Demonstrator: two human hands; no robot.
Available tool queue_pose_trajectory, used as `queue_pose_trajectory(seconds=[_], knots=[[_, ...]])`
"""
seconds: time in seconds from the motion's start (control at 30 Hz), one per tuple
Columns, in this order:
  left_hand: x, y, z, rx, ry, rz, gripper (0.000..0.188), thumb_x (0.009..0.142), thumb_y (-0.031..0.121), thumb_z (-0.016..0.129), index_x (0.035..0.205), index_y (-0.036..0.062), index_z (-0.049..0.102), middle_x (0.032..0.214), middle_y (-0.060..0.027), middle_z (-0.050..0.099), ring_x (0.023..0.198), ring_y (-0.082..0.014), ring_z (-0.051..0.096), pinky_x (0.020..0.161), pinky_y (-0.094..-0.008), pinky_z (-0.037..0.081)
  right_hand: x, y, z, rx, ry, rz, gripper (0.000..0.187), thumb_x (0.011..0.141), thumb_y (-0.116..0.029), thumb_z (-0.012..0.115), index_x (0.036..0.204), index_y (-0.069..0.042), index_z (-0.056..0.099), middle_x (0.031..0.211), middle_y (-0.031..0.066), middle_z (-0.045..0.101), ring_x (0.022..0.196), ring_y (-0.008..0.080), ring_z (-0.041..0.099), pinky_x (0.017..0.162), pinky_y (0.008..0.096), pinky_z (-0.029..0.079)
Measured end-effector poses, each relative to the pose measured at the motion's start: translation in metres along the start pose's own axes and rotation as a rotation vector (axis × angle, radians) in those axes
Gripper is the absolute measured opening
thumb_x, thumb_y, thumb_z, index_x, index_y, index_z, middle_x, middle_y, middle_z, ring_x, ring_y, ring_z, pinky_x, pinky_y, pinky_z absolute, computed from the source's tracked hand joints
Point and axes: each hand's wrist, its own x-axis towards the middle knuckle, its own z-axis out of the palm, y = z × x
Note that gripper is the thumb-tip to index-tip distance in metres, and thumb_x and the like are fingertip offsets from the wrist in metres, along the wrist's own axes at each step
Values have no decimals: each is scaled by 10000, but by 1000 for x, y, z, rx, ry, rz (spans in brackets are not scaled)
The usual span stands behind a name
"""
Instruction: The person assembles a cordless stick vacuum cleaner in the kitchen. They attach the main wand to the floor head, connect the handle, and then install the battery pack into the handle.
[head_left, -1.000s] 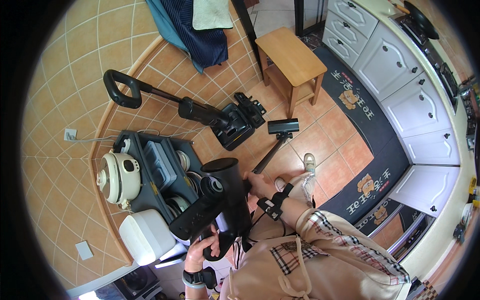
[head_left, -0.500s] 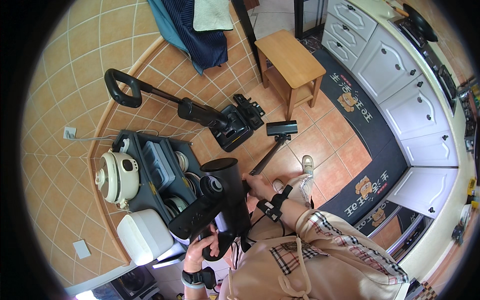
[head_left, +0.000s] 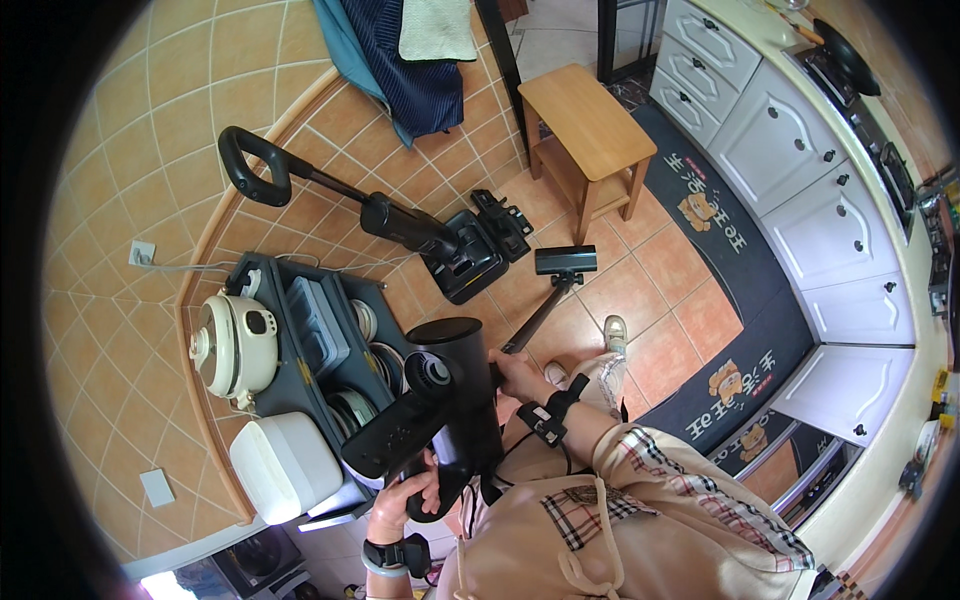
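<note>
A black cordless stick vacuum cleaner (head_left: 460, 400) is held close in front of my body. My left hand (head_left: 405, 492) wraps its fingers round the handle loop at the near end of its main body. Farther forward, my right hand (head_left: 520, 377) is closed on the vacuum near its dark tube; the body hides some of the fingers. The tube slants away to a floor head (head_left: 566, 260) that rests on the orange floor tiles. Both wrists carry black straps.
A black floor washer (head_left: 410, 225) stands in its dock by the left wall. Beside it is a grey rack (head_left: 315, 400) of dishes, with a cream cooker (head_left: 235, 350) and a white bin (head_left: 285, 468). Ahead is a wooden stool (head_left: 590, 125); a dark mat (head_left: 770, 320) runs along white cabinets.
The whole view has shifted very slightly. Both hands keep their hold on the vacuum cleaner, and its floor head stays at the same spot on the tiles.
</note>
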Motion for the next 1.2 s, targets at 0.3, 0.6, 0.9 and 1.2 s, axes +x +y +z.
queue_pose_trajectory(seconds=[0.3, 0.6, 0.9, 1.2], knots=[[-1, -1, 4, 62, 13, 15, 255, 860, 58, 556, 1102, 37, 480, 661, -95, 502, 473, -194, 488, 469, -323, 446, -17, -11, 0, -119, -5, -43, 164, 826, -198, 671, 870, -41, 653, 834, 79, 679, 772, 270, 647, 685, 472, 545], [1, -3, -7, 35, 4, 12, 273, 849, 79, 593, 1092, 53, 469, 649, -96, 492, 466, -200, 481, 466, -324, 446, -44, -37, -3, -61, -186, 203, 252, 848, -300, 638, 948, -73, 597, 870, 111, 641, 788, 303, 607, 695, 554, 482], [-1, 0, -3, 21, 15, -13, 244, 874, 47, 550, 1104, 36, 469, 652, -101, 492, 469, -201, 484, 477, -326, 450, -27, -21, -3, -250, -79, 1, 137, 842, -171, 654, 859, -34, 647, 763, 86, 689, 635, 247, 667, 491, 392, 534], [-3, -2, -7, 54, 21, 21, 210, 876, 43, 537, 1078, 20, 484, 646, -101, 503, 473, -195, 490, 477, -322, 446, -26, -34, -5, -244, -196, 191, 183, 852, -162, 647, 908, 11, 668, 774, 109, 703, 650, 274, 679, 526, 396, 561]])
